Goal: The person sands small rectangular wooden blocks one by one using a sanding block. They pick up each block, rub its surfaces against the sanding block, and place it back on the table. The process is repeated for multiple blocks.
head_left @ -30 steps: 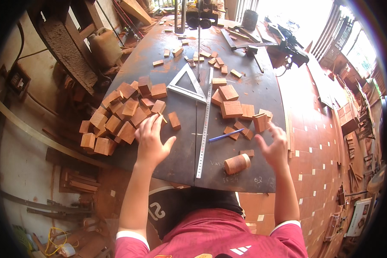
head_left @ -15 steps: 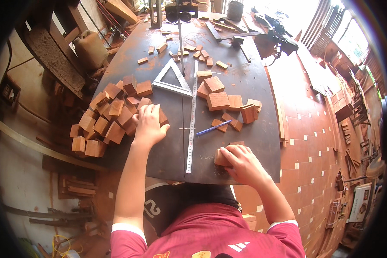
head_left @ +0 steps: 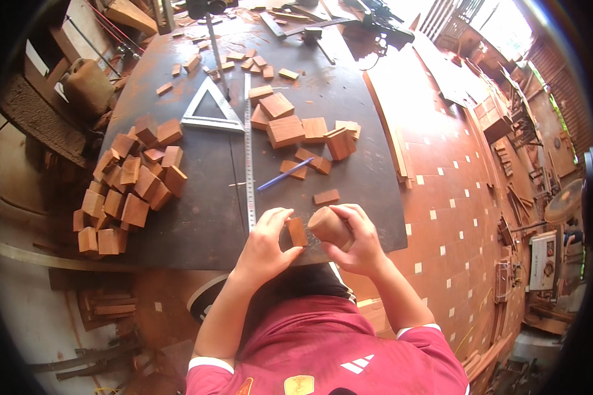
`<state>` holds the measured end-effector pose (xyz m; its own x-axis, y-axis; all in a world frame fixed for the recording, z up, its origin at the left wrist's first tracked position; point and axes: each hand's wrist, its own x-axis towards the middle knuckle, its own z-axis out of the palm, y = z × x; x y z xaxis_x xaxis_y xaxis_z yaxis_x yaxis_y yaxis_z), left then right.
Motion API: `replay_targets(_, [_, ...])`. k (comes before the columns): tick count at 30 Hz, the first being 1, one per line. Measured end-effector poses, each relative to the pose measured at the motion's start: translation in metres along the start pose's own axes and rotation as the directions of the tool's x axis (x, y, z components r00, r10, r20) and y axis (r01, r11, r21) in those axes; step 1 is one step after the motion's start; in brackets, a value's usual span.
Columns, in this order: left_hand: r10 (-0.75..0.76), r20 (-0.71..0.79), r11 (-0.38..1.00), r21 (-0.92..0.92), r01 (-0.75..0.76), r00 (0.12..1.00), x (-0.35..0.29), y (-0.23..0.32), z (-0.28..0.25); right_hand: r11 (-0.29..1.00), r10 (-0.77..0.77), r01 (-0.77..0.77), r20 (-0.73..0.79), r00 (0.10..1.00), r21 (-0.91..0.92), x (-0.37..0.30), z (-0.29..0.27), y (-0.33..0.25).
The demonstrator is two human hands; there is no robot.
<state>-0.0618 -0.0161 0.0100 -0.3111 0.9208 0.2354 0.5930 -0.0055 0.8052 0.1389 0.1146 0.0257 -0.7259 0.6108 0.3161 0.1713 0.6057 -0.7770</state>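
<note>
Close to the table's front edge, my left hand (head_left: 265, 242) has its thumb and fingers curved round a small reddish-brown wooden block (head_left: 298, 232). Just right of it, my right hand (head_left: 357, 238) grips a thicker wooden piece (head_left: 329, 227) with a rounded end, tilted toward the block. The two pieces are a little apart. Beyond my hands lies a small flat block (head_left: 326, 197). A blue pen (head_left: 284, 174) rests past it, across the edge of another block. A steel ruler strip (head_left: 248, 158) runs away from me beside my left hand.
A large heap of wooden blocks (head_left: 128, 184) covers the table's left side. More blocks (head_left: 286, 131) sit right of the ruler. A triangular metal square (head_left: 212, 108) lies across a slot in the dark tabletop (head_left: 207, 197). Small offcuts (head_left: 191, 62) are scattered at the back.
My left hand has come from the block heap to the front edge, now with a small block. My right hand has lifted and tilted its wooden piece. The whole view has shifted.
</note>
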Motion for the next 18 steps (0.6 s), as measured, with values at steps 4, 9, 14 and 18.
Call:
replay_targets(4, [-0.016, -0.07, 0.999, 0.051, 0.02, 0.997, -0.007, -0.002, 0.017, 0.996, -0.019, 0.017, -0.015, 1.0, -0.093, -0.004, 0.009, -0.004])
replay_targets(9, [-0.036, -0.067, 0.981, 0.19, 0.049, 0.997, -0.01, 0.002, 0.018, 0.989, 0.043, -0.037, 0.036, 0.998, -0.142, 0.0, 0.02, -0.004])
replay_targets(14, [-0.054, -0.103, 0.984, 0.163, 0.071, 0.993, -0.013, 0.0, 0.025, 0.982, 0.004, 0.021, 0.131, 0.991, -0.188, -0.018, 0.009, -0.015])
replay_targets(18, [-0.043, -0.11, 0.985, 0.162, 0.061, 0.993, -0.014, 0.001, 0.025, 0.98, -0.03, 0.052, 0.116, 0.993, -0.194, -0.002, 0.019, -0.019])
